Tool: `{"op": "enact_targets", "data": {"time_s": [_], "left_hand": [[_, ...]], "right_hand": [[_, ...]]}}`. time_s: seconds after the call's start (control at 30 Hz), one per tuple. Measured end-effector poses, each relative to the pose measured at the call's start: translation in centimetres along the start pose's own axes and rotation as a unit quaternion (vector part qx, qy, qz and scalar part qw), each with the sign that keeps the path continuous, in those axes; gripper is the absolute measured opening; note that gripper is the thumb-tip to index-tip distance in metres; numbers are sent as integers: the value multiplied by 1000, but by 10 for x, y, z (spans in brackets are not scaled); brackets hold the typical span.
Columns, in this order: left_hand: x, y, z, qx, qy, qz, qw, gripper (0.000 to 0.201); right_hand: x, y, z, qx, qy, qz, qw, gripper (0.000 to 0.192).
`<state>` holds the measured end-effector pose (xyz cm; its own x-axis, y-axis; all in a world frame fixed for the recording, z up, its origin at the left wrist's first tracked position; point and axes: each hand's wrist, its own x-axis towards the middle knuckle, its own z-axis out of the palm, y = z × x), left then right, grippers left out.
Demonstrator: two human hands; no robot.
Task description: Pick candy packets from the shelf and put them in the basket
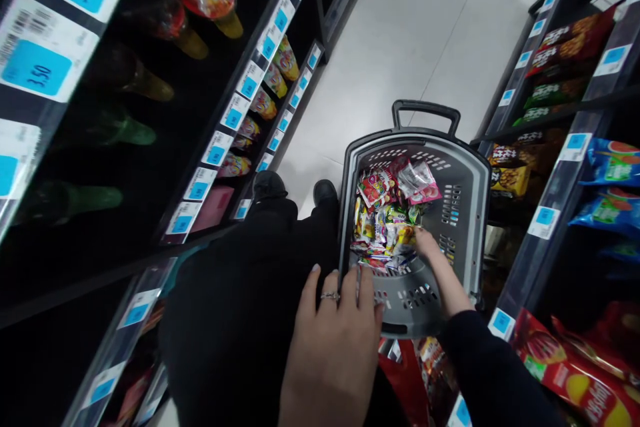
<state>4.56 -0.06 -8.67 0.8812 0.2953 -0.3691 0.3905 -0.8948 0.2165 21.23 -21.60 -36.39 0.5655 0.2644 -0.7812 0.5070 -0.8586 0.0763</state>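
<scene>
A grey shopping basket [473, 227] with perforated sides stands in front of me, with its black handle [426, 107] at the far end. Inside lies a pile of small colourful snack packets [377, 190]. My right hand [427, 247] reaches down into the basket, its fingers closed at the edge of a yellow candy packet [404, 236]; the fingertips are partly hidden. My left hand [334, 340], with a ring on one finger, is held palm down over the basket's near left rim. Its fingers are stretched out and hold nothing.
Shelves with blue-and-white price tags [235, 110] run along the left, holding bottles and bagged snacks [263, 105]. Shelves on the right carry red chip bags [575, 367] and blue bags [613, 210]. Black shoes [270, 185] stand on the pale floor [390, 33].
</scene>
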Motion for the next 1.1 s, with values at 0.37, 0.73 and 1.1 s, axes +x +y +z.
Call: {"op": "enact_targets", "data": {"time_s": [0.37,0.73,1.1], "left_hand": [[-2,1,5,8,52,5,999,31],[-2,2,2,-5,10,-10,1000,33],[-1,0,-2,-8,-19,-12,1000,36]], "right_hand": [[32,1,31,-96,-15,-73,993,41],[-33,-18,2,-28,-7,-84,996,21],[53,-57,-93,173,128,-24,976,32]]}}
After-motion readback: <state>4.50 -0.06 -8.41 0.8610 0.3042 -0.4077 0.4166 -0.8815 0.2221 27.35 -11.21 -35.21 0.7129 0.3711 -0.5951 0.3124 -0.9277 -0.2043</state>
